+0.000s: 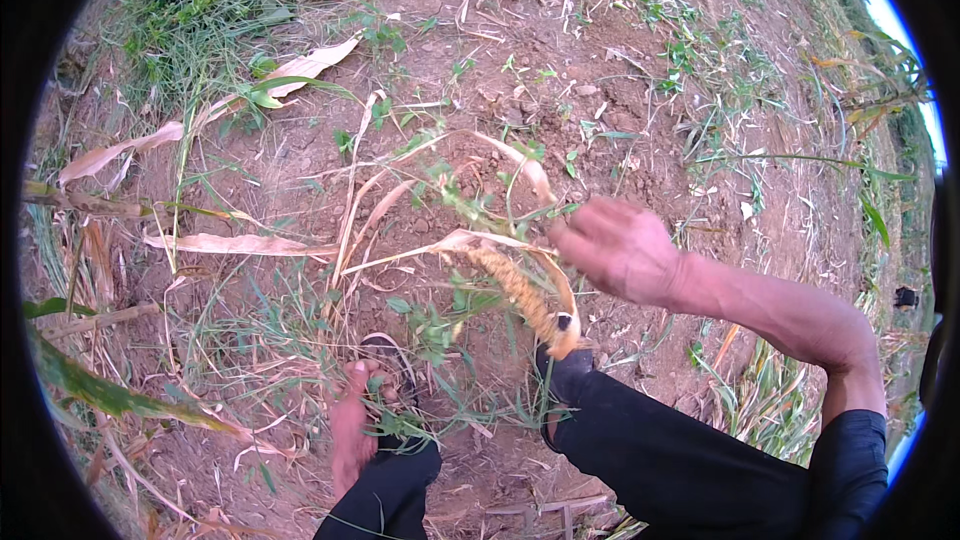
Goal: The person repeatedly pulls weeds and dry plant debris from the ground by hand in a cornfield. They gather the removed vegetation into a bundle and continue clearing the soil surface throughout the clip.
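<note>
My left hand [356, 414] is low beside my left shoe [390, 360], its fingers curled around green weeds [394, 420]. Blurred by motion, my right hand [619, 249] hangs over the soil on the right with bent fingers. Its fingertips are close to a dry, arching leaf [532, 172]; whether they grip anything is unclear. Between the hands, a drooping yellow-brown seed head [517, 289], like millet, curves down on a dry stalk towards my right shoe [562, 371]. Leafy green weeds [435, 334] grow below it.
Reddish-brown soil [480, 37] with scattered dry litter spreads ahead. A heap of cut grass [202, 15] lies at the upper left. Thick dry stalks [82, 199] and a long green leaf [112, 390] reach in from the left. More cut leaves [772, 390] lie at the right.
</note>
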{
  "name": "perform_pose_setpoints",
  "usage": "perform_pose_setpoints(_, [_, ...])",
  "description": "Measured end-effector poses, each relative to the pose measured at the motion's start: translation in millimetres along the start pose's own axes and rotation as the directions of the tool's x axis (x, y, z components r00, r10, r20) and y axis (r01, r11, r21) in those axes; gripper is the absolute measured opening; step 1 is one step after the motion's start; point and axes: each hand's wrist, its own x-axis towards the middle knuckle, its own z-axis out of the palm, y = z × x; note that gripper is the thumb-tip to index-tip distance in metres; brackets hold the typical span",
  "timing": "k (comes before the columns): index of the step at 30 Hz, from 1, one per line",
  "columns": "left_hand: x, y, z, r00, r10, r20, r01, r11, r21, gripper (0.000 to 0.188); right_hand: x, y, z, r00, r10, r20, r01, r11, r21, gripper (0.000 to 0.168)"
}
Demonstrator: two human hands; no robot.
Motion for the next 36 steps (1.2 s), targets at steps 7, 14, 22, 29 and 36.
perform_pose_setpoints(7, [10, -1, 3, 0.998, 0.035, -0.052, -0.034, 0.999, 0.019, 0.019, 47, 156, 34, 0.73, 0.678, -0.09, -0.632, 0.719, 0.29, 0.009])
perform_pose_setpoints(14, [9, 10, 5, 0.996, -0.011, -0.09, 0.02, 0.996, 0.089, 0.02, 145, 243, 93, 0.694, 0.71, -0.12, -0.684, 0.702, 0.199, 0.021])
perform_pose_setpoints(22, [12, 19, 6, 0.999, -0.031, -0.014, 0.032, 0.997, 0.075, 0.015, 186, 259, 157, 0.575, 0.812, 0.096, -0.816, 0.579, -0.008, 0.024])
perform_pose_setpoints(29, [15, 25, 7, 0.998, -0.03, -0.046, 0.036, 0.993, 0.116, 0.015, 192, 251, 158, 0.427, 0.899, 0.098, -0.904, 0.423, 0.064, 0.026])
perform_pose_setpoints(36, [22, 21, 4, 0.999, -0.025, -0.038, 0.029, 0.994, 0.106, 0.016, 202, 249, 165, 0.392, 0.917, 0.069, -0.92, 0.392, 0.021, 0.03])
